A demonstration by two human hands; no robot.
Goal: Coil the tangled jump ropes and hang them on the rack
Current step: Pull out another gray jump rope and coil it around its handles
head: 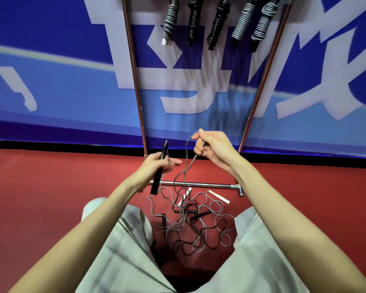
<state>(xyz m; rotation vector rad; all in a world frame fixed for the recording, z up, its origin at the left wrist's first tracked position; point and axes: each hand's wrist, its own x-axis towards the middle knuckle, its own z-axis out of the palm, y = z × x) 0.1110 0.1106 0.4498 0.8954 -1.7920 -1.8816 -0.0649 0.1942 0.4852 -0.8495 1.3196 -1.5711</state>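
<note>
My left hand (156,166) gripped a black handle (159,171), fingers curled round it, while my right hand (211,148) pinched the grey rope (185,166) above the tangled ropes (194,225) on the red floor (51,197) between my knees. Five coiled ropes (217,22) hung on the rack (135,81) ahead.

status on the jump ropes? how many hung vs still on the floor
Done: five coiled ropes hang on the rack. In hand: the left hand grips a black handle and the right hand pinches that rope's grey cord, not yet coiled. Left: a tangled pile on the red floor, with white and black handles showing; the exact rope count is unclear.
</note>
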